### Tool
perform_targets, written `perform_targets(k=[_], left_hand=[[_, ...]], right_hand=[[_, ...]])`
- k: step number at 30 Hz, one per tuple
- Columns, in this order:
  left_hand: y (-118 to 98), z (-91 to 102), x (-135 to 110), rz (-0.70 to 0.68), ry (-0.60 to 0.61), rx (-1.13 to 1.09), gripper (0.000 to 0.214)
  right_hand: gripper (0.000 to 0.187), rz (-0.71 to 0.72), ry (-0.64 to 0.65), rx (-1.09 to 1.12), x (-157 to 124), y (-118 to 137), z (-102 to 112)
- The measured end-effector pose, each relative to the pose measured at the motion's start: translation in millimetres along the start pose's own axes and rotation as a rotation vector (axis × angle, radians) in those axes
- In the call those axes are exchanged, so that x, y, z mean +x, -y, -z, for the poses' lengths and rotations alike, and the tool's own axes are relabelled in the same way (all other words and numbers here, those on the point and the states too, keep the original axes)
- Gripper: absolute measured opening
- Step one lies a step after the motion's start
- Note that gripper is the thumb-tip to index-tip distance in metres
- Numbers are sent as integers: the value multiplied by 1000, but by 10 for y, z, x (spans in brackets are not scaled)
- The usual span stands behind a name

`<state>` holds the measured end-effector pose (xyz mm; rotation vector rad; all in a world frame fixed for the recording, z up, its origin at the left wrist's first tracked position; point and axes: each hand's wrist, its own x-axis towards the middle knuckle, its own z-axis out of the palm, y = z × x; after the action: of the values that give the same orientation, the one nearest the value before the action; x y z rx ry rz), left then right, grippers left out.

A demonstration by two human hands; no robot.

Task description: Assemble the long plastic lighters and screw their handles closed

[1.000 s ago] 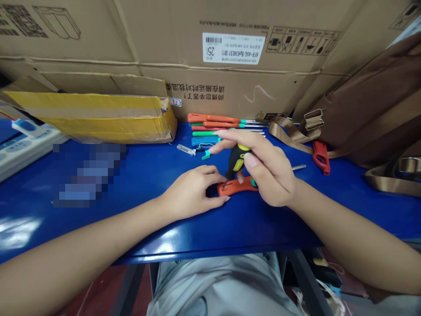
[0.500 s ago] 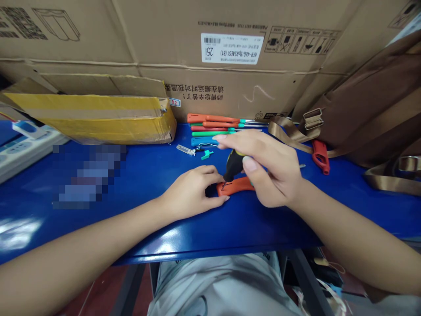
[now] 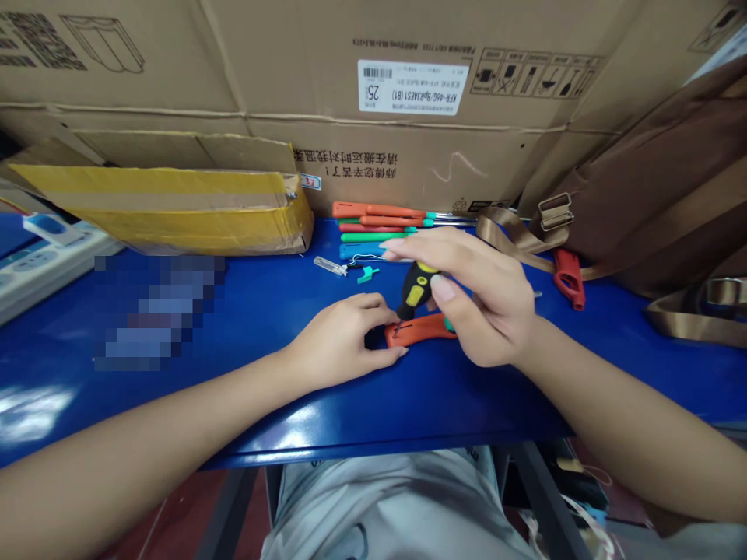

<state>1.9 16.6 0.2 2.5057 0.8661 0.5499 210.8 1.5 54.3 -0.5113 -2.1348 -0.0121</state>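
An orange plastic handle (image 3: 429, 330) lies flat on the blue table, with a bit of green at its right end. My left hand (image 3: 344, 342) grips its left end between thumb and fingers. My right hand (image 3: 475, 299) is closed around a short black and yellow screwdriver (image 3: 415, 295), held nearly upright. The screwdriver's thin tip meets the left part of the orange handle. Behind my hands lie a small green plastic piece (image 3: 366, 274) and a clear plastic piece (image 3: 330, 266) with thin wire. My right hand hides part of the orange handle's right end.
Several orange, green and blue handled tools (image 3: 379, 225) are stacked at the back against a large cardboard box (image 3: 280, 70). A yellow-taped carton (image 3: 233, 225) and a white power strip (image 3: 40, 268) stand left. A brown bag (image 3: 654, 179) and a red plastic piece (image 3: 569, 280) are right.
The screwdriver has turned in my right hand, so its yellow patch now faces me. My left hand and the orange handle stay in place.
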Motion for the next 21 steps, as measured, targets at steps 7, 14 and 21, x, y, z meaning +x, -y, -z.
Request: perform_targets(k=[7,14,21], left_hand=[[21,-16,-7,-12,-3,6,29],[-21,15,0,3,4,20,27],[-20,3,0,30,16,-11,20]], right_hand=[[17,-50,-113,-39,-17,-33,-72],[35,-107,18,99,-37,-36,-23],[17,-3,-129,-33,-46,-47,-89]])
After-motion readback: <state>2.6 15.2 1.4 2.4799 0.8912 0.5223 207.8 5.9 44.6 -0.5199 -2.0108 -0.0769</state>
